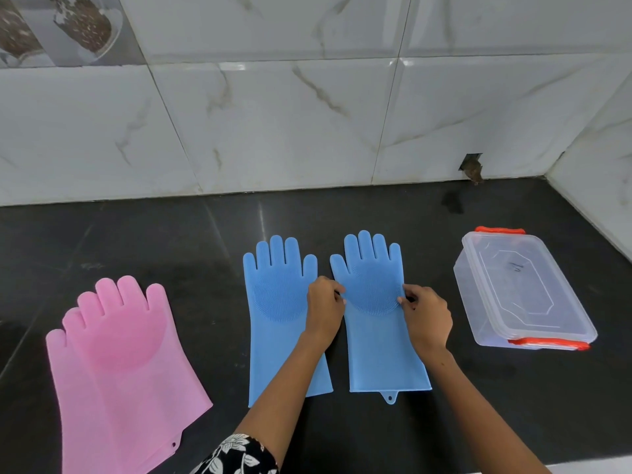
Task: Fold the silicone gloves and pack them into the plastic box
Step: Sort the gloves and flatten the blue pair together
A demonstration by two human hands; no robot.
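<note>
A person stands at a black countertop (171,241) backed by white marble-patterned wall tiles (273,124), both bare forearms reaching forward. Two blue silicone gloves lie flat side by side in the middle, fingers pointing toward the wall, bristled palms facing up. The left hand (325,309) rests in the gap between them, its fingers curled together and pinching the left edge of the right blue glove (376,323) at palm height; it also overlaps the right edge of the left blue glove (278,316). The right hand (427,316) grips the opposite, right edge of the same glove, thumb and fingertips closed on the rim beside the bristle patch. That glove is still flat and unfolded, with a small hanging tab at its cuff. To the far left, a pair of pink gloves (123,367) lies stacked, one partly on the other. To the right, well apart from the hands, sits a clear plastic box (523,289) with its lid on and orange clips at both ends. A floral sleeve (239,455) shows at the bottom edge.
</note>
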